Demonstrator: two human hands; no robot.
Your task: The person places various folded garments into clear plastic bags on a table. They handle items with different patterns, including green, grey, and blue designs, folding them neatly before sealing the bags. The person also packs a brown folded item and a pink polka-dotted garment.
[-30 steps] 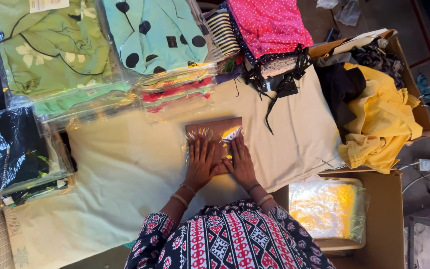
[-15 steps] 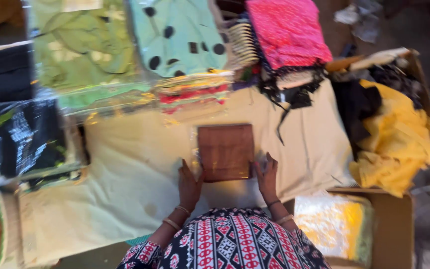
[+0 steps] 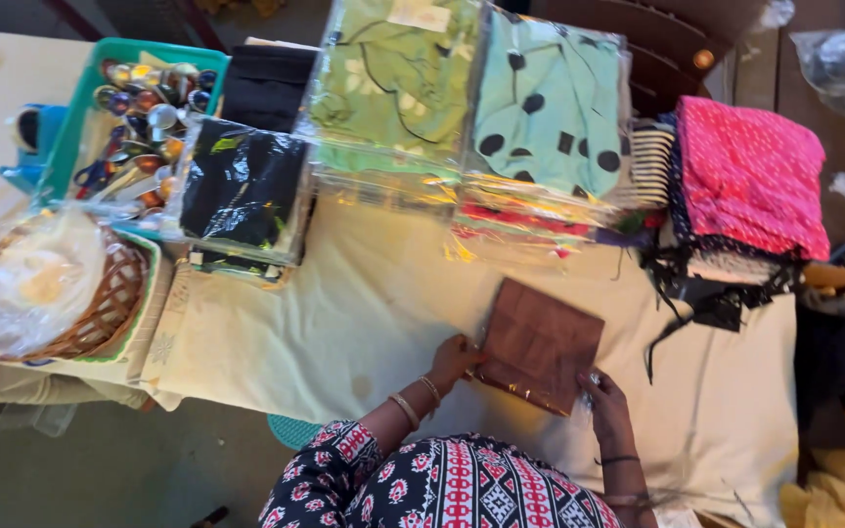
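Far left, a wicker basket (image 3: 46, 293) under clear plastic, a green tray (image 3: 80, 117) of spoons behind it; on the cream cloth (image 3: 344, 313) the left hand (image 3: 457, 357) pinches the near-left edge of the brown packet (image 3: 540, 344), lying flat and tilted; right hand (image 3: 606, 406) grips its near-right corner; pink dotted fabric (image 3: 750, 171) stacked beyond.

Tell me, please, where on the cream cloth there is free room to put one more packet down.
The widest bare patch of the cream cloth lies between the black packet, the wicker basket and the left hand. A smaller patch lies right of the brown packet, below the pink fabric pile. The far edge is crowded with stacked packets.
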